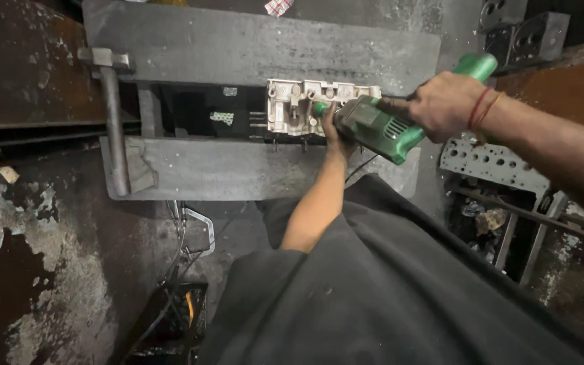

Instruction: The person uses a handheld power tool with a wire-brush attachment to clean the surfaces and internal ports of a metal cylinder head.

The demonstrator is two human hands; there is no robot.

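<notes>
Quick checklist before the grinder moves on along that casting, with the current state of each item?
1. Right hand grips green grinder body: ok.
2. Left hand steadies the grinder's front: ok.
3. Tool head on the pale metal casting: ok.
4. Casting seated in the grey steel fixture: cannot tell.
5. Left fingers away from the tool tip: cannot tell, hidden.
6. Hammer lies apart, at left: ok.

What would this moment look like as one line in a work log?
right hand: grips green power tool | left hand: at tool's front end | tool nose: on pale metal casting | casting: on grey bench
</notes>
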